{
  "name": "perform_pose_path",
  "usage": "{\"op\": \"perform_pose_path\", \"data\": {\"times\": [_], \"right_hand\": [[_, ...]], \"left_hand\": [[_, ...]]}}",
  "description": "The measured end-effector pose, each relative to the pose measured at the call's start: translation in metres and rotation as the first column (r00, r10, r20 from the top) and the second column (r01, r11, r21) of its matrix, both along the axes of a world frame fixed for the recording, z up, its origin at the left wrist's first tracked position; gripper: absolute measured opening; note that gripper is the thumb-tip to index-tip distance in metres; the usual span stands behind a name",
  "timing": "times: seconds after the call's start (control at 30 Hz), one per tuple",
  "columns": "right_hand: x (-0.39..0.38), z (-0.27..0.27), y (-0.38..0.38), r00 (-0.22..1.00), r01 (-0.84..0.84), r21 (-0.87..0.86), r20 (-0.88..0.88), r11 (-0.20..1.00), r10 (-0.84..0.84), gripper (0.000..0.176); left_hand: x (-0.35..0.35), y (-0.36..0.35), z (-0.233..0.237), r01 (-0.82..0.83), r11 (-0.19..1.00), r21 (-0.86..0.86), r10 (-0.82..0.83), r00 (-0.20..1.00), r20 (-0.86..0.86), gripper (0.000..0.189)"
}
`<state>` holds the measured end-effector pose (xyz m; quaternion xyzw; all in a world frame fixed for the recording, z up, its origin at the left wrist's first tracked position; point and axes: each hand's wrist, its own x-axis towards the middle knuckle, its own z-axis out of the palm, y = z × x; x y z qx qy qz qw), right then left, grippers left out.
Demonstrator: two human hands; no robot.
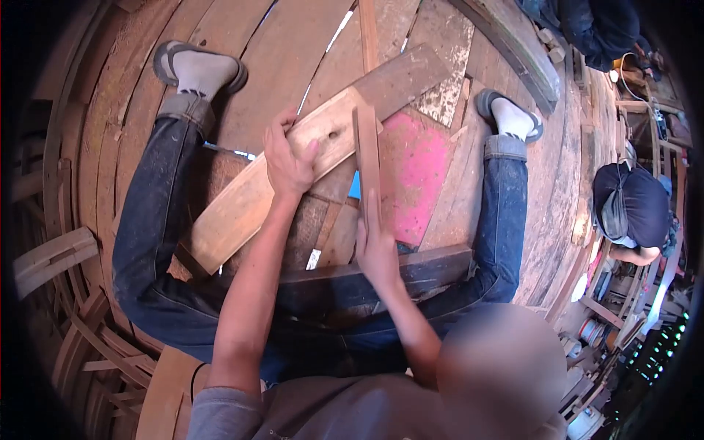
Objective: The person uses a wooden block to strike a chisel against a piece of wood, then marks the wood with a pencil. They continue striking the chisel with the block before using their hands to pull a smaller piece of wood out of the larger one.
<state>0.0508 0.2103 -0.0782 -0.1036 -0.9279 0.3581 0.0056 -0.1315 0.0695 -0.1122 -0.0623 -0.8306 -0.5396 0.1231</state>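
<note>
My left hand [290,158] is closed around a pale wooden board [242,205] with a dark knot, thumb lying on its face. The board slants from lower left to upper right between my legs. A darker plank [411,77] lies at its upper end, partly covered. In my right hand [375,249] is a narrow wooden strip [369,150], fingers wrapped round its lower part. The strip points away from me, and its far end overlaps the board's upper right end in this view.
Beneath lie floor planks [282,51] with gaps and a pink-painted panel [414,176]. A dark beam [440,268] crosses before my lap. Curved wooden pieces [55,260] are piled at left. Another person [631,205] bends over at right, near cluttered materials; a thick timber [513,55] lies upper right.
</note>
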Motion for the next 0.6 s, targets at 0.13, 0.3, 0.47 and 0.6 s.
{"op": "perform_pose_path", "data": {"times": [0.13,0.3,0.47,0.6], "right_hand": [[-0.026,-0.002,-0.005,0.994,0.048,-0.109,0.106,0.993,-0.036,0.068],[-0.082,0.020,0.011,0.956,0.061,-0.211,0.293,0.976,0.004,0.066],[-0.012,-0.008,0.003,0.977,0.051,-0.059,-0.205,0.997,-0.063,0.069],[-0.066,0.003,0.011,0.976,0.108,-0.209,0.207,0.972,-0.064,0.069]], "left_hand": [[0.000,0.000,0.001,0.030,0.998,-0.055,-0.030,0.999,-0.013,0.067],[0.010,-0.001,0.001,-0.021,1.000,-0.024,0.022,0.999,0.045,0.064],[-0.002,0.001,-0.001,0.027,0.998,-0.054,-0.027,1.000,-0.007,0.064],[0.000,0.003,0.004,0.020,0.999,-0.045,-0.019,0.999,0.033,0.064]]}}
